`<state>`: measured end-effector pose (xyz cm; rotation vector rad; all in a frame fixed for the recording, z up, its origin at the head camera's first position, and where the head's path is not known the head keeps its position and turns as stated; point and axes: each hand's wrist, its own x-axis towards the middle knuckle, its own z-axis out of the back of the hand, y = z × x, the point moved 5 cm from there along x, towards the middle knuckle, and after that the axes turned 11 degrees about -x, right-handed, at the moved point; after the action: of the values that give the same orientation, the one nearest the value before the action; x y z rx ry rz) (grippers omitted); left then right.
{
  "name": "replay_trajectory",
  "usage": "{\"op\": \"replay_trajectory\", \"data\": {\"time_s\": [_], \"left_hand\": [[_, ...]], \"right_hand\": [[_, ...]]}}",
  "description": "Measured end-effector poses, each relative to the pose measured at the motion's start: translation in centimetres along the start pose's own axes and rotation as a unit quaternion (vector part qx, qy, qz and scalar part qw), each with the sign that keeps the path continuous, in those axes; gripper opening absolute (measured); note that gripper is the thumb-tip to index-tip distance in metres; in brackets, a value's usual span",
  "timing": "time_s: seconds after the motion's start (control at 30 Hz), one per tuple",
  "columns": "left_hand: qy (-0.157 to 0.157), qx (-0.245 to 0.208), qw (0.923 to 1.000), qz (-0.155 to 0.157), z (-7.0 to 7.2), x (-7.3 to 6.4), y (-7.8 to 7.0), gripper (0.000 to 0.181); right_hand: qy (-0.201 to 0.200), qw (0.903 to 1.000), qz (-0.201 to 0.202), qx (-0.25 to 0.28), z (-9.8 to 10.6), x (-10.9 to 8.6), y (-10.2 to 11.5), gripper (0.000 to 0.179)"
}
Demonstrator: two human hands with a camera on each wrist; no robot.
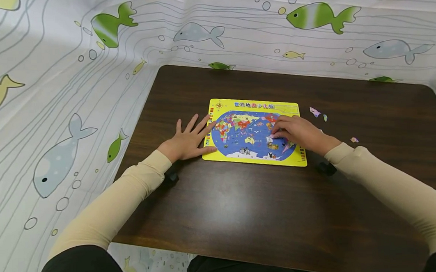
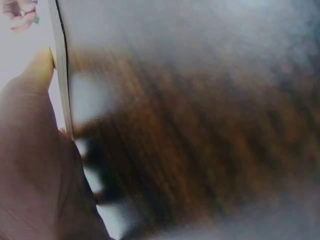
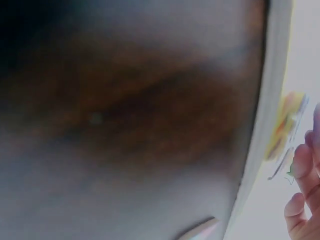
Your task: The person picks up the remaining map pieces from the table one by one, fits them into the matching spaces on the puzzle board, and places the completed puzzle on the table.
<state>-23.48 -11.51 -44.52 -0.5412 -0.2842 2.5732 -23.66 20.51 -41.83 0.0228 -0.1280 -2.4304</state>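
Note:
A yellow-bordered world map puzzle board (image 1: 256, 161) lies flat on the dark wooden table. My left hand (image 1: 188, 142) rests with fingers spread over its left edge, and the thumb lies on the lower left border. Over the right part of the map, my right hand (image 1: 300, 131) has its thumb and fingertips drawn together. They pinch a small puzzle piece, of which only a green edge (image 3: 290, 173) shows in the right wrist view; the fingers hide the rest. Right by the thumb tip there is a small white patch (image 1: 269, 139) on the map.
Loose puzzle pieces lie right of the board: a pinkish one (image 1: 314, 112), a small green and blue one (image 1: 325, 117) and a multicoloured one (image 1: 354, 140). Fish-patterned white cloth (image 1: 243, 48) rises behind the table (image 1: 222, 209) and along its left side.

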Motion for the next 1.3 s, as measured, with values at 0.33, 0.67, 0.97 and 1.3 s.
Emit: {"op": "replay_trajectory", "data": {"time_s": [0.33, 0.67, 0.97, 1.3], "left_hand": [[0.004, -0.004, 1.0, 0.001, 0.1, -0.3, 0.2, 0.088], [0.0, -0.011, 0.9999, 0.001, -0.2, -0.5, -0.2, 0.086], [0.0, -0.004, 1.0, 0.004, 0.2, -0.4, -0.5, 0.086], [0.002, -0.005, 1.0, 0.007, 0.3, -0.5, -0.2, 0.086]], "right_hand": [[-0.018, 0.9982, -0.052, 0.023, 1.3, 1.4, -0.4, 0.021], [0.001, 0.9877, -0.14, 0.069, 0.3, 4.0, -1.1, 0.021], [-0.001, 0.989, -0.145, 0.026, 0.0, 4.5, -0.7, 0.023], [0.018, 0.9821, -0.186, 0.024, 0.5, 4.9, -0.4, 0.026]]}}
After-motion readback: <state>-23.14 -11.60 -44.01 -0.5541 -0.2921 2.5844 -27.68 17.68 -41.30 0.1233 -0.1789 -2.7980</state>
